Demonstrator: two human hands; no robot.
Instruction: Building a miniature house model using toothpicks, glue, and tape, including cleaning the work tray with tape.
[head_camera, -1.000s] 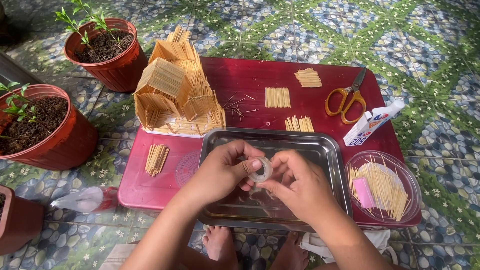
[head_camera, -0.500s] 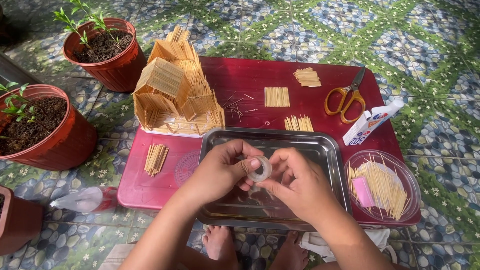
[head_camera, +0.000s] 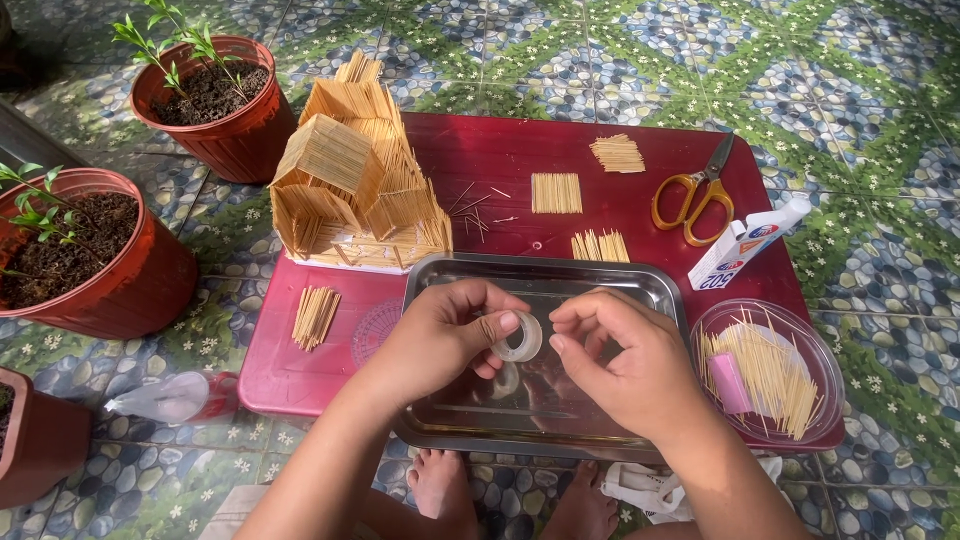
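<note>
We hold a small roll of clear tape (head_camera: 520, 337) over the shiny metal tray (head_camera: 440, 272) — our left hand (head_camera: 440, 340) pinches it tight between thumb and fingers, and our right hand (head_camera: 625, 360) has its fingers curled right beside the roll, just touching its edge. It looks like we are hunting for the end of the tape — a fingernail must catch it gently, while the stick house (head_camera: 355, 175) waits on the red table (head_camera: 640, 110).
</note>
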